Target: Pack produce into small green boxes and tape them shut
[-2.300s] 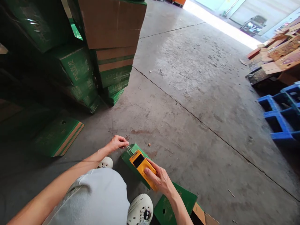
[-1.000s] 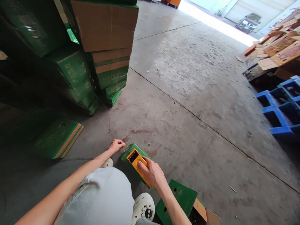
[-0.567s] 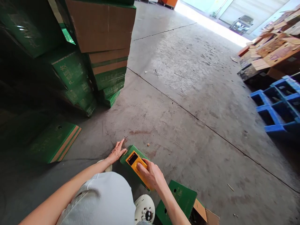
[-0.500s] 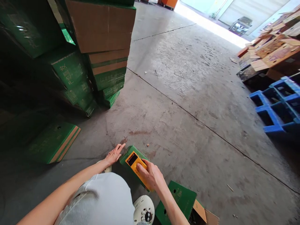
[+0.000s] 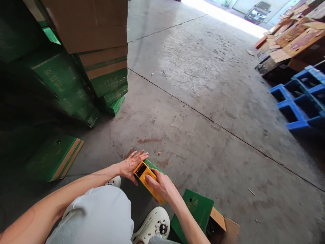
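Observation:
My right hand (image 5: 161, 184) grips a yellow handheld meter (image 5: 142, 180) with a dark display at its far end, thumb resting on its face. Under the meter lies a small green carton (image 5: 155, 166), mostly covered by the meter and my hands. Fingers spread, my left hand (image 5: 132, 165) lies over the carton's left end, close beside the meter's display end. Whether it touches the meter I cannot tell. Below my right forearm stands a green box (image 5: 194, 208) with an opened brown flap.
Stacked green and brown cartons (image 5: 104, 51) rise at the left, with a flat green carton (image 5: 62, 159) nearer me. Blue pallets (image 5: 299, 98) and a heap of brown boxes (image 5: 302, 44) occupy the right. My white clog (image 5: 154, 225) is just below the meter.
My left hand has moved right and forward from beside the carton onto its left end, fingers spreading. My right hand still holds the meter. The view has shifted slightly.

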{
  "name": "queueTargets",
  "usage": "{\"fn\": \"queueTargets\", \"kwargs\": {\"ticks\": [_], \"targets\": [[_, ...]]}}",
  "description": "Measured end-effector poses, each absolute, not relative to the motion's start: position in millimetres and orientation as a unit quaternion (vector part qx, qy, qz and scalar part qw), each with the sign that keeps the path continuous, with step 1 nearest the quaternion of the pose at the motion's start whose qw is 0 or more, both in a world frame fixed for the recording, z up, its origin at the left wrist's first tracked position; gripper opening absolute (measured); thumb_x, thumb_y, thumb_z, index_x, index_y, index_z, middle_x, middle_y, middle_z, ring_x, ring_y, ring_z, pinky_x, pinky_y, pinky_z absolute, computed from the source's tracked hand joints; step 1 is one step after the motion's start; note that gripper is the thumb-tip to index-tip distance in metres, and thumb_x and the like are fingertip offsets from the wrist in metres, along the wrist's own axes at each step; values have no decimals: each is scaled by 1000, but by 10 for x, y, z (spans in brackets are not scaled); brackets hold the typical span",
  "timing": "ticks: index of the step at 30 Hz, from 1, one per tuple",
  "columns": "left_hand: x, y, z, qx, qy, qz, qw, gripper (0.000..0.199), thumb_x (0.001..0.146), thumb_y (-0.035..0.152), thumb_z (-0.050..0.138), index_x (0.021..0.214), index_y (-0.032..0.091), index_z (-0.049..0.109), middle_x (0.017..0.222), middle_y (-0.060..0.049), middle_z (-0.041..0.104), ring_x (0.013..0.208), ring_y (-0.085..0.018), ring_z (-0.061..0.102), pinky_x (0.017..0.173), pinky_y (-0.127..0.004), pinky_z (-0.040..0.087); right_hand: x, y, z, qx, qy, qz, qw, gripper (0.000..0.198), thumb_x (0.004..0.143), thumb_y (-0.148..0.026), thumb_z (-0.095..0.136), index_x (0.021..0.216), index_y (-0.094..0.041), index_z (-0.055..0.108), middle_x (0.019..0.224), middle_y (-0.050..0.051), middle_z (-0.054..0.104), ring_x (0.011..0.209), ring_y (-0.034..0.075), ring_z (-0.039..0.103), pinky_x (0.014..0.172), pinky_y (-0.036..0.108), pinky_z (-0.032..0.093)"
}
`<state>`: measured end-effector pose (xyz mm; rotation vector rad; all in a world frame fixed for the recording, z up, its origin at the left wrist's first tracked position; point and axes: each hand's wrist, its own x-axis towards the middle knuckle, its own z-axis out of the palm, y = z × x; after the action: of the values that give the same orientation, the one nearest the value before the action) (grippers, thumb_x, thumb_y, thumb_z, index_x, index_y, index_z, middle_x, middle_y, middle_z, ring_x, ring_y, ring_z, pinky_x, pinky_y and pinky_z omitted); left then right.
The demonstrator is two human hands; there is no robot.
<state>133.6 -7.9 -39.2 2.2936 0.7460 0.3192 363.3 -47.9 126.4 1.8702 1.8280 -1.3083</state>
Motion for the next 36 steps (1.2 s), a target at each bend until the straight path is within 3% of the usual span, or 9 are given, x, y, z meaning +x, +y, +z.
{"fn": "queueTargets", "kwargs": {"ticks": [5, 10, 19, 24, 28, 31, 36], "targets": [[1315, -8, -494, 897, 268, 140, 322, 135, 62, 81, 83, 168, 19, 27, 165, -22, 45, 162, -42, 27, 133, -60, 11, 3692, -480, 1347, 622, 617, -475, 77, 60, 99, -54, 50, 145, -20, 66, 122, 14, 79, 104, 30, 73, 81, 32, 50], [1281, 5, -475, 897, 272, 148, 316, 125, 65, 82, 80, 164, 20, 37, 160, -20, 52, 159, -41, 35, 134, -58, 8, 4051, -586, 1558, 619, 604, -495, 82, 59, 97, -58, 49, 134, -20, 74, 105, 11, 81, 92, 29, 74, 78, 33, 49], [1287, -20, -431, 899, 287, 139, 301, 121, 66, 81, 80, 163, 19, 40, 160, -20, 53, 159, -41, 34, 134, -58, 8, 4321, -737, 1493, 641, 600, -468, 98, 58, 99, -57, 49, 136, -20, 74, 107, 11, 82, 95, 28, 75, 78, 31, 49], [1270, -31, -315, 905, 290, 115, 290, 120, 67, 77, 82, 163, 20, 39, 160, -20, 52, 159, -42, 33, 133, -60, 4, 4284, -743, 1389, 654, 593, -459, 99, 48, 98, -53, 53, 126, -22, 79, 101, 11, 82, 92, 27, 75, 76, 30, 47], [1440, -115, -208, 919, 289, 79, 258, 132, 61, 72, 87, 166, 16, 31, 164, -22, 45, 161, -44, 26, 133, -61, -1, 4258, -722, 1401, 651, 600, -447, 128, 42, 98, -51, 53, 117, -24, 79, 95, 9, 81, 84, 25, 74, 68, 29, 41], [1711, -223, -171, 935, 260, 52, 237, 137, 61, 64, 88, 168, 11, 22, 168, -24, 38, 162, -43, 23, 134, -58, 2, 4242, -704, 1406, 653, 607, -430, 141, 43, 98, -52, 52, 117, -24, 78, 97, 10, 81, 86, 26, 73, 67, 29, 39], [1965, -331, -175, 941, 250, 59, 219, 118, 70, 58, 75, 164, 6, 27, 158, -26, 46, 153, -45, 35, 134, -57, 10, 4233, -762, 1376, 662, 600, -426, 143, 45, 98, -53, 50, 118, -24, 77, 97, 11, 80, 87, 27, 73, 66, 30, 38]]}}
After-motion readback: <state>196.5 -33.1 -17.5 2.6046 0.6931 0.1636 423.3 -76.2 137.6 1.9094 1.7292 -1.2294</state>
